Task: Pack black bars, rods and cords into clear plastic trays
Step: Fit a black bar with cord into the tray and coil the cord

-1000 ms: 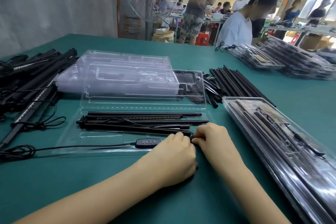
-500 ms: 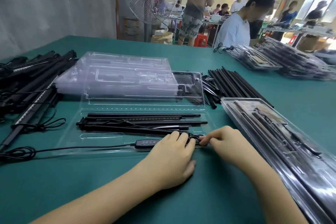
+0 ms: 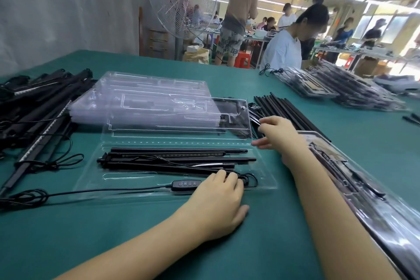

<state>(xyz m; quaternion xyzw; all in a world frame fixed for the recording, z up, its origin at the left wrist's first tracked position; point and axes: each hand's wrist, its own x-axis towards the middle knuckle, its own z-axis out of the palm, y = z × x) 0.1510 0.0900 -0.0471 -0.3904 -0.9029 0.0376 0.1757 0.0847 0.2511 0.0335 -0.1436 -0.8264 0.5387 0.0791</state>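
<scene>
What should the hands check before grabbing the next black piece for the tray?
1. Open tray lies flat: ok.
2. Black bars sit inside it: ok.
3. Left hand presses on the cord loop: ok.
4. Cord fully inside the tray: not ok, its tail lies off the tray.
5. Right hand has pinched a piece from the loose pile: cannot tell.
</scene>
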